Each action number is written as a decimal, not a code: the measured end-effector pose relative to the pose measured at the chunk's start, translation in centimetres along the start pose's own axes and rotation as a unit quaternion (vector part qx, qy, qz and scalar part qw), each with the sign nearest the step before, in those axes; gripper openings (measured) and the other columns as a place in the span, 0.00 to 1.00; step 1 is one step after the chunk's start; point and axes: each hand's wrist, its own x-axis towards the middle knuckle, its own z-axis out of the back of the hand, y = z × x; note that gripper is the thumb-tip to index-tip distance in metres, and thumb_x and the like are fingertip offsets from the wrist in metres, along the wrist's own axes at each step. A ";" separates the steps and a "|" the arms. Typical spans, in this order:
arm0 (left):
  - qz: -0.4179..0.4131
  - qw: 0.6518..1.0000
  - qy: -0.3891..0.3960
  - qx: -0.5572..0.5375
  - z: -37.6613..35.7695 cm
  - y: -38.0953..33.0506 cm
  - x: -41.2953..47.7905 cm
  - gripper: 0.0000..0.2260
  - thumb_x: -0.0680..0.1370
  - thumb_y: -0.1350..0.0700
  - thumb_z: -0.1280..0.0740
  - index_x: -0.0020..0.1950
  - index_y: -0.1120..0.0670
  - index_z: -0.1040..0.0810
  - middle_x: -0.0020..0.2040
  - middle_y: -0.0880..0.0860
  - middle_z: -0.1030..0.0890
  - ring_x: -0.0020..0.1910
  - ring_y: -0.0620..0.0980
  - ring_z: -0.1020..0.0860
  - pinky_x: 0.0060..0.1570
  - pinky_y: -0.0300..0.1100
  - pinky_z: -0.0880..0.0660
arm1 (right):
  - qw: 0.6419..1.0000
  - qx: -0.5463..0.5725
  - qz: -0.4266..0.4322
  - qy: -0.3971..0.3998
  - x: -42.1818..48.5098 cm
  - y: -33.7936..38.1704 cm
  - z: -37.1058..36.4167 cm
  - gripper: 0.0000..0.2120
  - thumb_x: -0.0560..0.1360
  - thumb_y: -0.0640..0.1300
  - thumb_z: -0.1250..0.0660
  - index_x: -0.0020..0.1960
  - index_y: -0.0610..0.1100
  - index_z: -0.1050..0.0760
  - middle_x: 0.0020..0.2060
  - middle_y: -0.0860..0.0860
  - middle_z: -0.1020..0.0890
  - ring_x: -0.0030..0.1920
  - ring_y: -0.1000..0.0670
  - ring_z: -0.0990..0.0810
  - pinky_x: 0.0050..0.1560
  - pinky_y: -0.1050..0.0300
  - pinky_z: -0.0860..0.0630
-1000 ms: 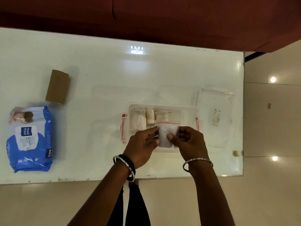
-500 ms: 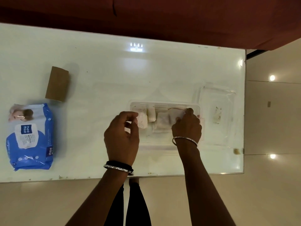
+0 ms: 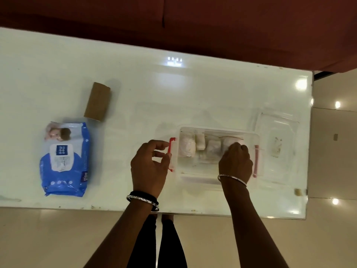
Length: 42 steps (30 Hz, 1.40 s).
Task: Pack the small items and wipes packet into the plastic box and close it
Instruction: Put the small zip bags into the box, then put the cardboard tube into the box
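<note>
The right hand [image 3: 234, 161] reaches into the clear rectangular plastic box [image 3: 251, 135] near the table's right end, fingers curled on a small white pouch [image 3: 228, 141]. The left hand [image 3: 149, 167], fingers loosely bent and empty, stays at the red side latch [image 3: 171, 149]. It is better to push the pouch flat beside the others, so that the blue wipes packet [image 3: 65, 159], near the left edge, fits later.

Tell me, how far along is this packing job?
Partway. Several small white items already sit in the plastic box. The right hand is tucking another in; the left hand is at the red latch. The wipes packet and lid remain outside.
</note>
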 end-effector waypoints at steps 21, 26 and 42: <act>0.183 0.973 -0.128 0.061 10.4 7.0 13.3 0.22 0.73 0.56 0.29 0.66 0.57 0.28 0.60 0.57 0.22 0.58 0.56 0.22 0.59 0.51 0.25 | 0.905 0.233 0.341 0.100 -2.8 26.3 -0.3 0.15 0.76 0.38 0.35 0.62 0.44 0.24 0.54 0.48 0.18 0.52 0.49 0.17 0.55 0.50 0.20; 0.199 0.965 -0.099 0.143 10.0 7.3 15.1 0.22 0.74 0.57 0.31 0.67 0.56 0.30 0.61 0.57 0.24 0.60 0.57 0.24 0.59 0.48 0.29 | 0.918 0.237 0.243 0.207 -0.1 32.1 -2.1 0.25 0.77 0.52 0.32 0.71 0.46 0.31 0.64 0.44 0.23 0.64 0.44 0.23 0.65 0.49 0.26; 0.130 0.985 -0.080 -0.081 10.2 7.2 12.2 0.16 0.72 0.64 0.28 0.58 0.53 0.21 0.52 0.50 0.17 0.47 0.48 0.18 0.51 0.43 0.20 | 0.886 0.407 0.058 0.216 -2.4 29.6 -1.5 0.19 0.64 0.48 0.22 0.54 0.45 0.18 0.47 0.53 0.15 0.47 0.52 0.17 0.45 0.61 0.26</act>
